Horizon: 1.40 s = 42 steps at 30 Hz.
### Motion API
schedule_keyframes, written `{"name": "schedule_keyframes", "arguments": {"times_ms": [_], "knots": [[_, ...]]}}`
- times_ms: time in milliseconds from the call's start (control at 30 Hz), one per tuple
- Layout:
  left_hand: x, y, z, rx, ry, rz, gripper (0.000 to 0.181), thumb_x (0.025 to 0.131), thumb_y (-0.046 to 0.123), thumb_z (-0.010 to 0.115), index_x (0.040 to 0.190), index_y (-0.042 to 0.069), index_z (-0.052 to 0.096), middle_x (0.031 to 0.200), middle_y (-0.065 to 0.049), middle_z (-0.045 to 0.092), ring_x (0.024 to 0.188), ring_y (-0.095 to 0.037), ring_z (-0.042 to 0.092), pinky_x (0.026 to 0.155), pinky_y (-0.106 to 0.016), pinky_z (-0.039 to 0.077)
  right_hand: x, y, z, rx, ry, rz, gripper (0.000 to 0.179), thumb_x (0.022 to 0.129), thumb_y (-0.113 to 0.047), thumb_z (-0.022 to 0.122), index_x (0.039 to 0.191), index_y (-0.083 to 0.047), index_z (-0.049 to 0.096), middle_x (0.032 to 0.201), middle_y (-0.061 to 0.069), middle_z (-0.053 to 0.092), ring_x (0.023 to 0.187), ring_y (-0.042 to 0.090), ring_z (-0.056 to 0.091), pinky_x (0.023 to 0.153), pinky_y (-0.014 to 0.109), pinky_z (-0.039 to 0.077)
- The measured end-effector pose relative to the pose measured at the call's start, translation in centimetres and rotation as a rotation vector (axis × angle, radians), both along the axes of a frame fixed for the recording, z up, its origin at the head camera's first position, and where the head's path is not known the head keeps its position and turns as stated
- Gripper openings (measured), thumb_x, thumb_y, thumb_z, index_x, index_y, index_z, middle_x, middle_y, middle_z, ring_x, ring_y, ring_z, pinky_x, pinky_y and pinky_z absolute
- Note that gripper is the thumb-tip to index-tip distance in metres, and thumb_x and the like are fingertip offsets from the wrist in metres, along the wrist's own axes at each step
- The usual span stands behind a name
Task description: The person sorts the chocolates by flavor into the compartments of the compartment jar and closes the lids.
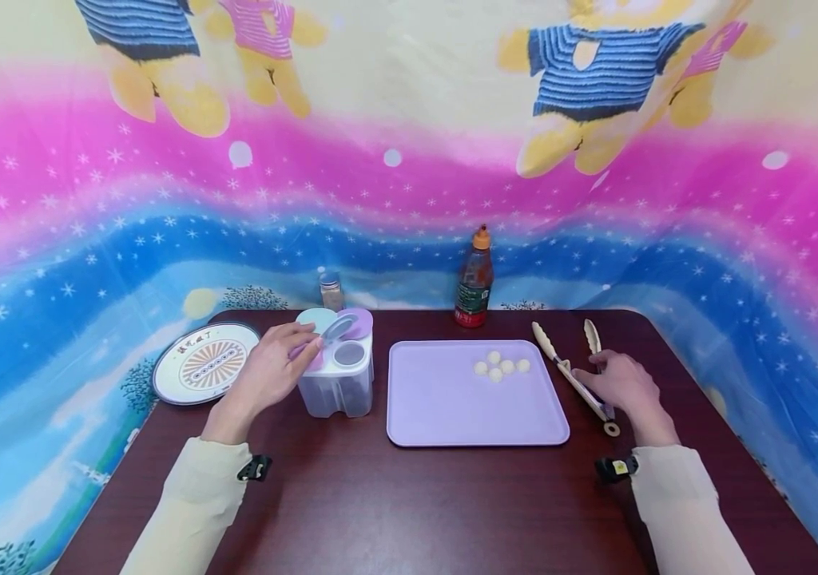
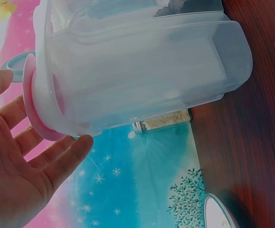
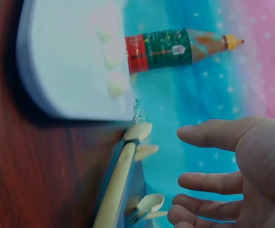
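Note:
My left hand (image 1: 272, 363) is at the top of a clear container (image 1: 340, 391) with several round lids. Its thumb tip touches or nearly meets a raised grey-blue lid (image 1: 339, 327), and the other fingers spread loosely by the pink lid (image 2: 46, 128). Beside the raised lid, a round opening (image 1: 349, 353) shows in the white top. On the right, my right hand (image 1: 625, 385) hovers over cream-coloured tongs (image 1: 581, 391), whose arms lie spread on the table. In the right wrist view its fingers are relaxed and apart from the tongs, with nothing between them.
A lilac tray (image 1: 445, 411) lies mid-table, with several small pale round pieces (image 1: 507, 366) near its back right. Behind it stands a sauce bottle (image 1: 474, 287) with an orange cap. A small jar (image 1: 331, 293) is behind the container, and a plate (image 1: 172, 383) lies far left.

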<state>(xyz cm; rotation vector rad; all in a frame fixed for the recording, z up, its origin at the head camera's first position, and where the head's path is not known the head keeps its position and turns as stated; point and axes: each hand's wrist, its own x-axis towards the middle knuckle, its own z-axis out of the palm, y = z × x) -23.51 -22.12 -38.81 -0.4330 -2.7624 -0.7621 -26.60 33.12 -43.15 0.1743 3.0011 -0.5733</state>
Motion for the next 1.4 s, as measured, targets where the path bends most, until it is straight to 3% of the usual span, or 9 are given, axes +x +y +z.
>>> {"name": "schedule_keyframes", "arguments": {"times_ms": [267,733,1400], "knots": [[0.0,0.0,0.1,-0.002,0.000,-0.002,0.047,0.104,0.037,0.048,0.128,0.000,0.066,0.144,-0.018,0.057,0.142,-0.039,0.040,0.117,-0.056,0.031,0.6,-2.4,1.4,-0.072,0.082,0.087,0.063,0.094,-0.050,0.061,0.136,-0.003,0.056,0.133,0.026,0.060,0.118,0.047,0.056,0.090,0.063,0.046],[-0.1,0.0,0.1,-0.004,-0.001,-0.004,0.047,0.104,0.037,0.048,0.127,0.000,0.067,0.144,-0.018,0.057,0.141,-0.039,0.041,0.117,-0.056,0.031,1.0,-7.2,3.3,-0.196,0.218,0.219,0.043,0.095,-0.038,0.067,0.125,-0.008,0.065,0.113,0.014,0.072,0.099,0.029,0.067,0.077,0.041,0.055],[0.0,0.1,0.1,-0.002,-0.005,-0.003,0.047,0.104,0.037,0.048,0.128,0.000,0.066,0.144,-0.018,0.056,0.141,-0.039,0.040,0.117,-0.057,0.031,0.5,-12.9,4.7,-0.294,0.290,0.364,0.033,0.092,-0.031,0.071,0.119,-0.013,0.069,0.106,0.008,0.075,0.092,0.023,0.069,0.069,0.032,0.054]]}}
